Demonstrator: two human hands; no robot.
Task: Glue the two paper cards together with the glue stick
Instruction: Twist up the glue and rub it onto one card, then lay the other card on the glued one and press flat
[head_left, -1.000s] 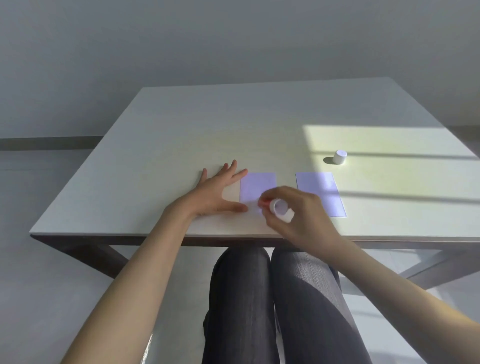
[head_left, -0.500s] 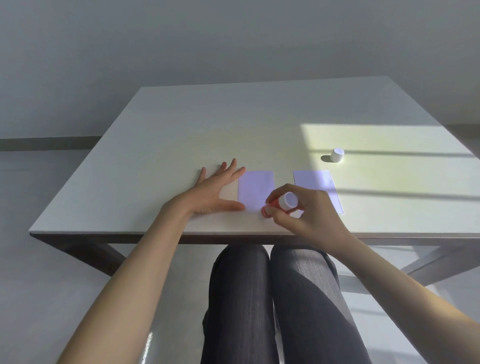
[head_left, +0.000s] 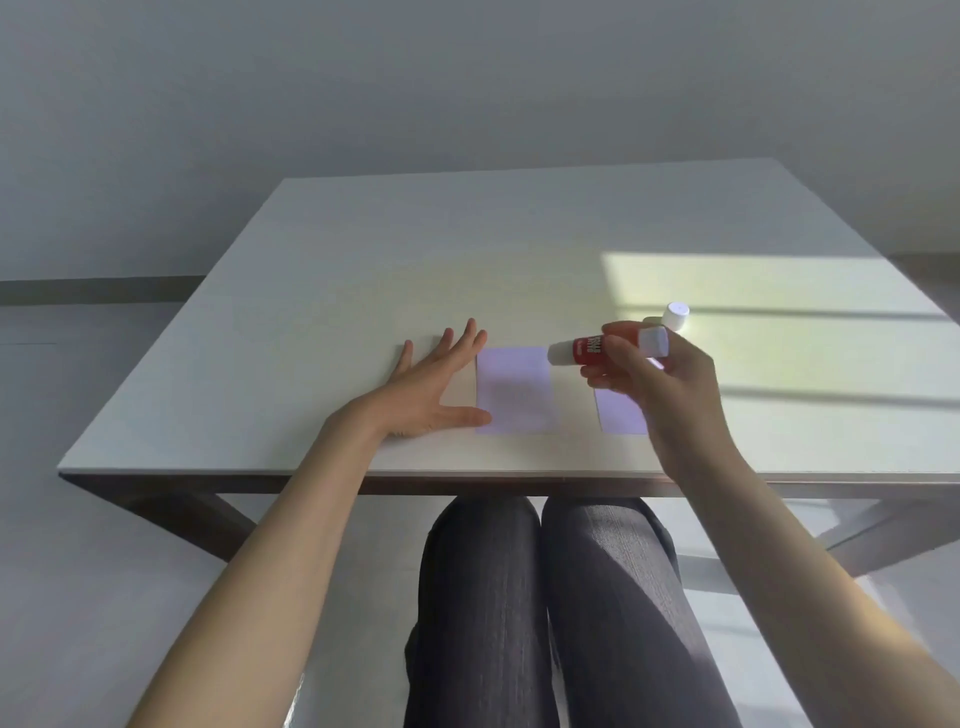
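Observation:
Two pale lilac paper cards lie side by side near the table's front edge. The left card (head_left: 515, 391) is in full view, with my left hand (head_left: 434, 387) flat on the table beside it, fingers spread and thumb touching its lower left edge. The right card (head_left: 621, 413) is largely hidden behind my right hand (head_left: 662, 382). That hand holds a red-and-white glue stick (head_left: 587, 351) lifted above the table and lying nearly level, its tip pointing left over the gap between the cards. The white cap (head_left: 675, 314) stands on the table just behind it.
The white table (head_left: 363, 270) runs wide to the back and left. A bright patch of sunlight falls on its right side. My legs in dark trousers sit under the front edge (head_left: 467, 475).
My right hand has lifted the glue stick off the left card and carried it up and to the right. The left hand has stayed flat beside the card.

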